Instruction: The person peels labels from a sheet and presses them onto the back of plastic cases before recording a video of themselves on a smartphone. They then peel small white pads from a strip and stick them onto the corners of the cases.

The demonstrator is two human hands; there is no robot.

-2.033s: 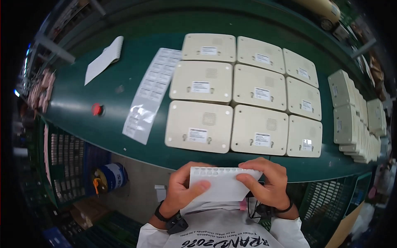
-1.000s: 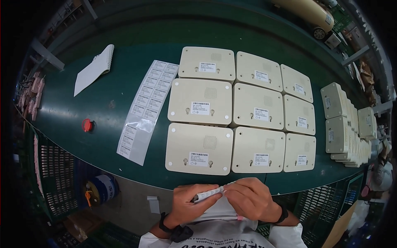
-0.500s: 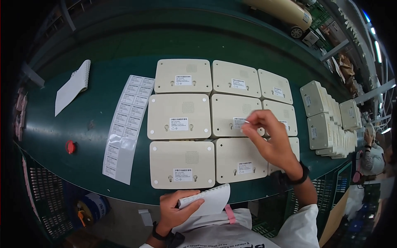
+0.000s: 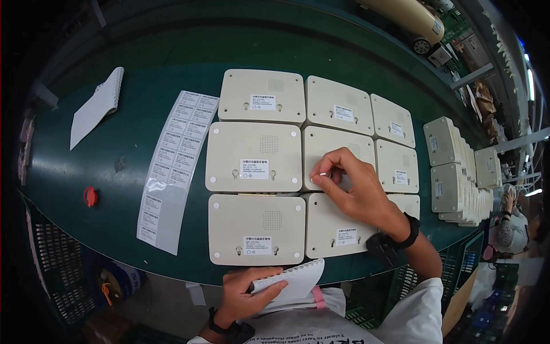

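Note:
My left hand grips a curled white sheet with a row of small round pads along its folded edge, just off the table's near edge. My right hand pinches a small white pad over the lower left corner of the middle cream plastic housing. That housing's label is covered by my hand. White pads sit at the corners of the middle left housing and the near left housing. The far left housing shows dark corner holes instead.
Left of the housings lies a sheet of printed labels, with a red tape-like ring and another white sheet farther left. More housings stand stacked at the right. Beyond them another person is partly visible.
My right hand has come down and left onto the middle housing's lower left corner with the small pad. My left hand still holds the sheet. The view has shifted slightly.

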